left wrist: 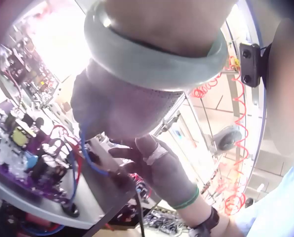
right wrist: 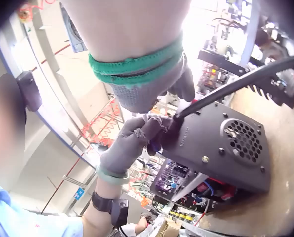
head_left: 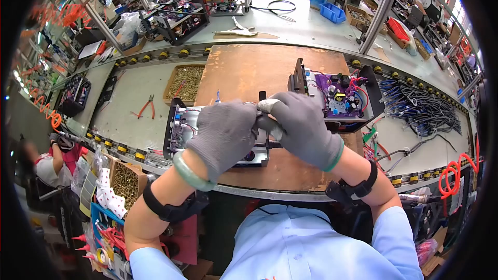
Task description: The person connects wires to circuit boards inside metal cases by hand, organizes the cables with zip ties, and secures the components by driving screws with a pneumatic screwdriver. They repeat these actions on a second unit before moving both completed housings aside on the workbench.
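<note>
Two grey-gloved hands meet above an open metal chassis [head_left: 179, 124] in the head view. At the end panel [right wrist: 196, 143], the left hand [head_left: 225, 132] has its fingers curled at the base of a black cable [right wrist: 235, 86], seen in the right wrist view. Close against it, the right hand [head_left: 306, 129] bends its taped fingers toward the same spot; its grip is hidden. The left wrist view shows the right hand [left wrist: 161, 173] beyond the left hand [left wrist: 127, 108], with a blue wire [left wrist: 90, 158] beside them.
A second chassis with a purple board [head_left: 337, 96] stands right of the hands on the brown board [head_left: 249, 67]. Left are a tray of small brass-coloured parts [head_left: 184, 84] and orange-handled pliers [head_left: 145, 108]. Bundled dark cables [head_left: 420, 109] lie at the right.
</note>
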`<control>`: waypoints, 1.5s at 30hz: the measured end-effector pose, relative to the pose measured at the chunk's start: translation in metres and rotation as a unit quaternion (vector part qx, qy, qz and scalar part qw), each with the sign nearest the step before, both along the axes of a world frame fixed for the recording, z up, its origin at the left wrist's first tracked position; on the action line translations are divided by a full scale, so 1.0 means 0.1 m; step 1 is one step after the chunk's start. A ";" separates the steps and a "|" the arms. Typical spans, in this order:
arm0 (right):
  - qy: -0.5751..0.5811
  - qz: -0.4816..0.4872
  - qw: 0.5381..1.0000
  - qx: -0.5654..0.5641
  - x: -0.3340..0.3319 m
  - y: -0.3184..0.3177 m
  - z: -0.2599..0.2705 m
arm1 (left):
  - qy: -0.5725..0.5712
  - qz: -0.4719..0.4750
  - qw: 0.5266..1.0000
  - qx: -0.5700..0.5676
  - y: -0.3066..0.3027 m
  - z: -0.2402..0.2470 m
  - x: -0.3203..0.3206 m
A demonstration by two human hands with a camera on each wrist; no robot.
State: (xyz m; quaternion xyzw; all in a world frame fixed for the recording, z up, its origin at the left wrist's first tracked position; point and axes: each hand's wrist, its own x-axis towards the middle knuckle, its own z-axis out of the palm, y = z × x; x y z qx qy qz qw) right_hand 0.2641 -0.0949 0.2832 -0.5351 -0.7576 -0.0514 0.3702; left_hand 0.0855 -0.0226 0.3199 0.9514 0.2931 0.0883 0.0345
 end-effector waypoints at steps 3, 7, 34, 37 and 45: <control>-0.027 0.016 0.999 -0.009 0.06 0.03 0.18 | -0.053 -0.024 0.998 0.012 0.02 0.02 0.01; 0.021 0.061 0.994 0.085 0.01 0.10 0.21 | -0.048 -0.020 0.997 -0.052 0.03 0.00 0.00; 0.182 -0.106 0.938 -0.275 -0.10 0.05 -0.43 | -0.115 -0.082 0.990 -0.019 0.45 -0.52 -0.04; 0.165 -0.119 0.943 -0.264 -0.16 0.07 -0.40 | -0.027 -0.136 0.990 0.030 0.52 -0.46 0.05; 0.254 -0.057 0.964 -0.062 -0.22 0.02 -0.56 | -0.109 -0.082 0.978 0.156 0.14 -0.52 0.09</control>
